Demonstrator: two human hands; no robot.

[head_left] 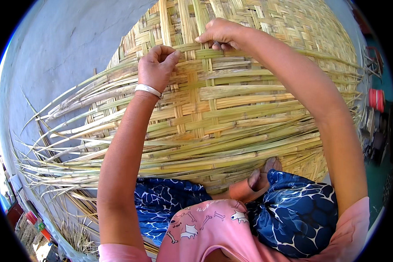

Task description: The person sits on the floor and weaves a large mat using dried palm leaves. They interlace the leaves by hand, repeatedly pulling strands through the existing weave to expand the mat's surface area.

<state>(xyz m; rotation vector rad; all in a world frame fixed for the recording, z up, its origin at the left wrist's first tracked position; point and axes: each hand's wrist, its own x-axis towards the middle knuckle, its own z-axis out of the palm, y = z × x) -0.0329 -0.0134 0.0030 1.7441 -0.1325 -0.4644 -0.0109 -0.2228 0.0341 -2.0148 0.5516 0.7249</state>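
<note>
A large mat (288, 26) of flat, split cane strips, yellow to green, spreads before me, tightly woven at the far side and loose nearer my body. My left hand (156, 69), with a pale bangle (148, 90) at the wrist, has thumb and forefinger pinched together at a crosswise green cane strip (187, 46). Just to the right, my right hand (222, 34) bends over the same row, its fingertips closed at the strip where it meets upright strips (201, 17). The curled fingers partly hide what each one grips.
Loose strip ends (52, 163) fan out on the left over the grey floor (74, 35). My sandalled foot (251, 185) rests at the mat's near part. Dry cane scraps (76, 233) lie at the lower left. A red, round object (376, 100) stands at the right edge.
</note>
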